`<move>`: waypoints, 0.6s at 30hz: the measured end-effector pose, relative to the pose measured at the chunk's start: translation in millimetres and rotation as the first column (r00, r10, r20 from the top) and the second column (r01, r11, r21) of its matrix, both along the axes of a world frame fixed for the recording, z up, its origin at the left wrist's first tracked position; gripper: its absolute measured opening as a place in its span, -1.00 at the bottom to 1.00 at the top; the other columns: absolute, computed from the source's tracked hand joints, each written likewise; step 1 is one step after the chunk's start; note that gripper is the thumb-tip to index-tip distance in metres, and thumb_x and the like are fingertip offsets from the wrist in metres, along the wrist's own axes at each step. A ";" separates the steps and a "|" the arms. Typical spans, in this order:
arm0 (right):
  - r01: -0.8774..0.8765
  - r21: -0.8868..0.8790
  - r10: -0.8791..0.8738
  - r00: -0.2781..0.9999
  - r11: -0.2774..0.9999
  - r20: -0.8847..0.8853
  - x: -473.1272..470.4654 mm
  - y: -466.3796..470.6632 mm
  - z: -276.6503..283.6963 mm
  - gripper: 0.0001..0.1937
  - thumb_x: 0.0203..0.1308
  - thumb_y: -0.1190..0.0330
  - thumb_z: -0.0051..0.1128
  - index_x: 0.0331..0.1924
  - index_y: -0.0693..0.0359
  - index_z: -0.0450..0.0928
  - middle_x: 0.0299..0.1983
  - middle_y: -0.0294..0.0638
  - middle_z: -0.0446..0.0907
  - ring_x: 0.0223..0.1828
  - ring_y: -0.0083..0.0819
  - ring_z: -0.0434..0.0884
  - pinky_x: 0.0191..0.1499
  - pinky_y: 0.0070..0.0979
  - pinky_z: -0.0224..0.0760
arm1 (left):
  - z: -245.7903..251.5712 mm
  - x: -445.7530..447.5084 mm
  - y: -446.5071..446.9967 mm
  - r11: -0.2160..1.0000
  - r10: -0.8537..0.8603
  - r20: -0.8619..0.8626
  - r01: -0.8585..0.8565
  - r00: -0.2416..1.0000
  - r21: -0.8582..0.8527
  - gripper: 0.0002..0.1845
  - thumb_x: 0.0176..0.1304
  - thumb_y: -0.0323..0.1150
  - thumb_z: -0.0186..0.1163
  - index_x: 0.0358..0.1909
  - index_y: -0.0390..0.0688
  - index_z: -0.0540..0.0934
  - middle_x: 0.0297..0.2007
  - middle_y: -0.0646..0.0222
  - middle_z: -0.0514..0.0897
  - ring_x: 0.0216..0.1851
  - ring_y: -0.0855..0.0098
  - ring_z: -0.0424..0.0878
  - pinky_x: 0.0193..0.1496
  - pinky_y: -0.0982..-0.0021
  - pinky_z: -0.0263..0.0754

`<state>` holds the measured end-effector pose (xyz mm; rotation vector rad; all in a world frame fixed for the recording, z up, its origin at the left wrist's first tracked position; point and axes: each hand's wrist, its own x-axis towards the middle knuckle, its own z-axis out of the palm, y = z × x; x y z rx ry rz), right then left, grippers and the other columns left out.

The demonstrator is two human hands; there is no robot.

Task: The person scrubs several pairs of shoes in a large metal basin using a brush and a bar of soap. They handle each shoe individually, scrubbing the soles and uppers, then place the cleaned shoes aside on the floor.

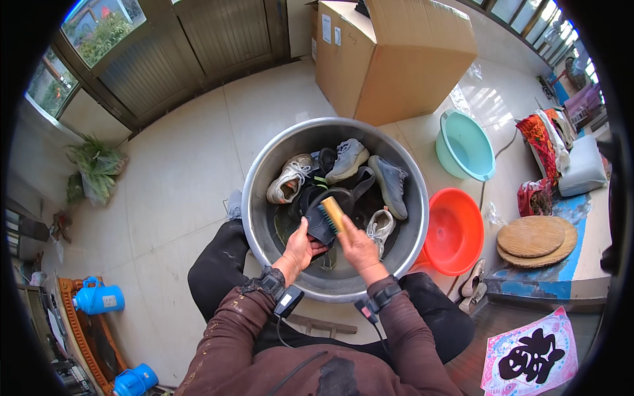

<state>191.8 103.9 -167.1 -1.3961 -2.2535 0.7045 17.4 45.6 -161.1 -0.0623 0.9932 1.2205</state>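
Note:
A large metal basin (256, 163) stands between my knees, with several shoes and a little water in it. My left hand (299, 247) grips the near end of a dark slipper or sandal (319, 225), holding it tilted over the basin. My right hand (357, 246) is closed around a scrub brush with a yellow back (333, 210), its bristles against or very close to the dark footwear. Around them lie a white sneaker with laces (292, 178), a grey sneaker (348, 161), a blue-grey shoe (389, 185) and a smaller white shoe (380, 228).
Right of the basin stand a red plastic basin (453, 232) and a mint-green basin (464, 146). A big cardboard box (396, 64) is behind it. Round wooden boards (532, 237) lie on a ledge at right. Blue thermos flasks (101, 298) are at lower left, bagged greens (96, 168) above.

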 end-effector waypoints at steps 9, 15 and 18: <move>0.250 -0.293 -0.310 0.933 0.923 -0.181 64.7 29.3 -18.1 -0.47 0.31 0.03 -0.02 0.34 -0.12 0.29 -0.09 0.08 0.63 -0.01 0.01 0.60 0.01 -0.28 0.45 | -5.9 -2.5 2.7 0.995 -0.040 -0.389 0.074 0.920 0.073 -0.58 0.31 -0.10 0.18 -0.05 -0.29 0.58 -0.12 0.35 0.65 -0.17 0.49 0.56 -0.07 0.41 0.44; 0.044 -0.574 0.240 0.880 0.818 0.410 82.7 -9.5 -55.0 -0.50 0.24 0.09 0.03 0.24 0.04 0.42 0.05 -0.01 0.58 0.05 -0.07 0.58 0.11 -0.27 0.42 | -1.2 -8.2 2.8 0.960 -0.074 -0.762 0.253 0.643 0.121 -0.57 0.01 -0.24 0.47 -0.15 -0.32 0.63 -0.21 0.33 0.64 -0.14 0.44 0.59 0.02 0.44 0.46; 0.061 -0.413 0.197 0.809 0.908 0.553 68.9 -35.6 -89.0 -0.53 0.24 0.15 -0.01 0.22 0.05 0.40 -0.19 0.07 0.65 -0.13 -0.04 0.65 -0.10 -0.16 0.51 | -1.6 -7.5 -0.2 0.928 -0.067 -0.895 0.358 0.441 0.107 -0.49 -0.09 -0.23 0.51 -0.11 -0.30 0.63 -0.01 0.19 0.54 -0.02 0.26 0.56 0.11 0.37 0.43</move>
